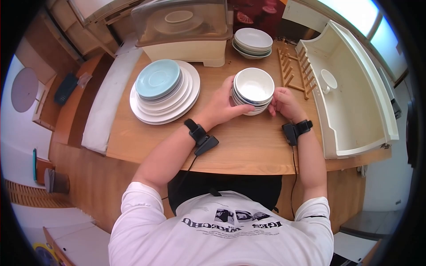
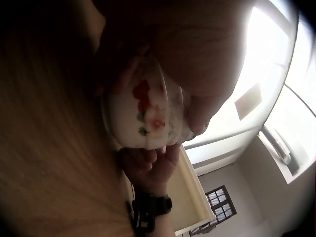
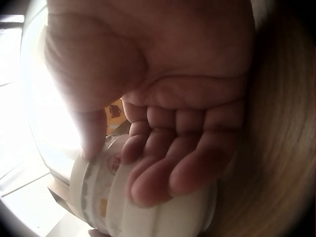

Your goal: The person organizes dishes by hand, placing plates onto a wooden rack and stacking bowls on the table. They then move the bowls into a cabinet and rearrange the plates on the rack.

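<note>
Several nested bowls (image 1: 254, 86) are facing up, right of the frame's centre — the left hand (image 1: 222, 105) is gripping their side, probably keeping them together, while the right hand (image 1: 287, 104) is touching the opposite side, fingers bent — whether gripping, I cannot tell.

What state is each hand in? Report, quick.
Left hand: closed round the side of the bowl stack.
Right hand: at the stack's other side, fingers loosely curled; whether it grips cannot be told.
</note>
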### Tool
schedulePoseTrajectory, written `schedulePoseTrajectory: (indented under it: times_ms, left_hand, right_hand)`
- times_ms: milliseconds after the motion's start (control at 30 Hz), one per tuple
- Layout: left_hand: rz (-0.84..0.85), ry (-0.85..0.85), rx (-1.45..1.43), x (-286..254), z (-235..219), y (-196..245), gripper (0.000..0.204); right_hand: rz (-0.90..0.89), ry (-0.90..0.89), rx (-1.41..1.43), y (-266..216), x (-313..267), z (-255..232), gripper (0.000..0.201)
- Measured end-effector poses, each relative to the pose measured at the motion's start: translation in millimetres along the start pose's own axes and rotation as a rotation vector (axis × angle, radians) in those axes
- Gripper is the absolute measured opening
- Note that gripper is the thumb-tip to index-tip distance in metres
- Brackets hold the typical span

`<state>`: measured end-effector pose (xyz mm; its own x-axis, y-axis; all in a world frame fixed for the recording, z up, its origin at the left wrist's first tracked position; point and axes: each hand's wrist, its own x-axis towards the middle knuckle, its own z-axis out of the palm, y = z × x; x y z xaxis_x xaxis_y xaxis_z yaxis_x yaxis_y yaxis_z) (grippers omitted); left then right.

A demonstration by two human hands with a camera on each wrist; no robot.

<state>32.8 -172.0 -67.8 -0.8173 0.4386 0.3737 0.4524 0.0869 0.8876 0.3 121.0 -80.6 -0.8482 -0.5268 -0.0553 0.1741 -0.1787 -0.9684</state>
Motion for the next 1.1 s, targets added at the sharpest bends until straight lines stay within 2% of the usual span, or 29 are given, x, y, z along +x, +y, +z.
schedulePoseTrajectory:
  times_ms: [233, 333, 433, 633, 1000, 1100]
  left_hand:
    - [0.029, 0.002, -0.036, 1, 3, 1, 0.100]
    - [0.186, 0.021, 0.046, 5, 4, -8, 0.101]
    - [0.079, 0.024, -0.033, 3, 4, -7, 0.103]
    - [-0.017, 0.031, 0.014, 1, 2, 1, 0.104]
    - [0.042, -0.006, -0.022, 5, 4, -8, 0.112]
    - [-0.010, -0.008, -0.064, 2, 5, -6, 0.112]
  right_hand:
    - [-0.003, 0.021, 0.073, 0, 2, 3, 0.043]
    - [0.003, 0.014, 0.031, 3, 4, -1, 0.044]
    - [-0.003, 0.020, 0.045, 2, 3, -1, 0.045]
    - [0.028, 0.038, 0.050, 1, 5, 0, 0.052]
    - [0.060, 0.074, 0.034, 0, 7, 2, 0.058]
    - [0.045, 0.070, 0.043, -3, 3, 5, 0.050]
